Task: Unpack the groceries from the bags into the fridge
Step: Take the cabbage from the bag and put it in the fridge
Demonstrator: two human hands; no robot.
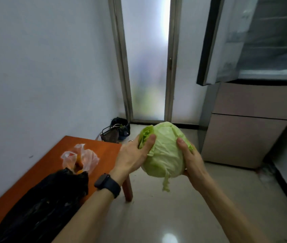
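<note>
Orange table point(104, 148): black bag point(39, 207), clear bag point(88, 158).

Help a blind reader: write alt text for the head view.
A left hand and right hand hold a green cabbage between them. The fridge door stands open at upper right; a black bag and clear bag lie on the table at left.

Dim daylight enters through the tall frosted glass door point(148, 58). A glare spot sits on the glossy pale floor point(170, 237). The open black-edged fridge point(270, 50) looks blurred.

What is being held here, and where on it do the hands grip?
A cabbage, gripped on opposite sides: left hand on its left flank, right hand on its right.
</note>
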